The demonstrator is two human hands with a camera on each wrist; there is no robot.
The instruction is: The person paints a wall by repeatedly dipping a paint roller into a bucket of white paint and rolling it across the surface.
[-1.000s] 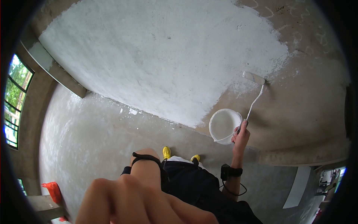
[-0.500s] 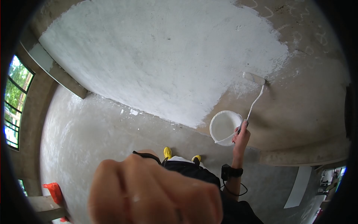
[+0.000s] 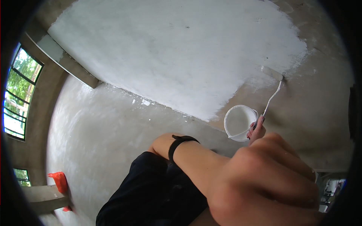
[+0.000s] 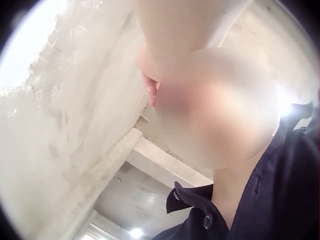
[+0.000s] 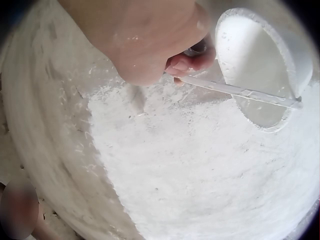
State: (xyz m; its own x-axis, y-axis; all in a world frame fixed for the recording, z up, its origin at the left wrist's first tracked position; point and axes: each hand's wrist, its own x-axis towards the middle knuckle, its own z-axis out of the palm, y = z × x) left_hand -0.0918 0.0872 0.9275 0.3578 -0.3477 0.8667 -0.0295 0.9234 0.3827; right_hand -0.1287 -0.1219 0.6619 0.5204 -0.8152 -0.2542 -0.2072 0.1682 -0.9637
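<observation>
In the head view my right hand (image 3: 257,130) grips the dark handle of a paint roller (image 3: 271,73), whose white sleeve is at the painted wall. The same fingers hold the bail of a white bucket (image 3: 226,126), beside the wall. From the right wrist, curled fingers of the right hand (image 5: 150,42) show around the dark handle (image 5: 196,48) and at the white bail (image 5: 240,92); pale liquid is in the bucket (image 5: 305,65). My left hand (image 3: 266,179) is large and close to the head camera, knuckles bent, fingertips hidden. In its wrist view, the left hand (image 4: 151,84) is beside a blurred face.
White paint (image 3: 162,49) covers much of the concrete wall (image 3: 313,101). Paint spots (image 3: 145,102) lie on the grey floor (image 3: 98,132) along the wall's base. At the left are a window (image 3: 22,81), a ledge (image 3: 81,75) and a red-orange bag (image 3: 59,182).
My left hand has moved up and to the right across the head view, now covering the right forearm. The head view has shifted slightly; the right hand still holds the roller and the bucket's bail.
</observation>
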